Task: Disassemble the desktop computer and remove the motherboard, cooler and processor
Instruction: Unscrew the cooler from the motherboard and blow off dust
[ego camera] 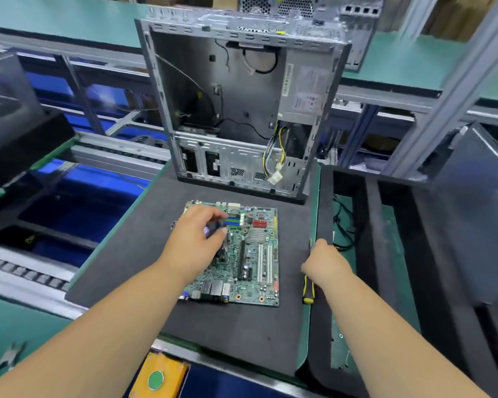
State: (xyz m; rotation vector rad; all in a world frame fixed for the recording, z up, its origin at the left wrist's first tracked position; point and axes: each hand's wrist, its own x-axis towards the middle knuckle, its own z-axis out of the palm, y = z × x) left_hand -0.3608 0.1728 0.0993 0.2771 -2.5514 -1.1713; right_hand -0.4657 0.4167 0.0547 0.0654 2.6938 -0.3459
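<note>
motherboard [250,254] flat before open case [239,110] | left hand [196,242] fingers clamped on dark part over board | right hand [327,264] fingers clamped on screwdriver [309,288] beside board

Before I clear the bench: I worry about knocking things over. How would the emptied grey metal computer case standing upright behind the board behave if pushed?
The grey metal computer case stands tall on a narrow edge, so it would probably tip rather than slide. Gutted, it likely weighs little. The dark foam mat probably grips its base.

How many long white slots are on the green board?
2. Both white slots stand side by side near the motherboard's right edge; the left hand may hide others.
</note>
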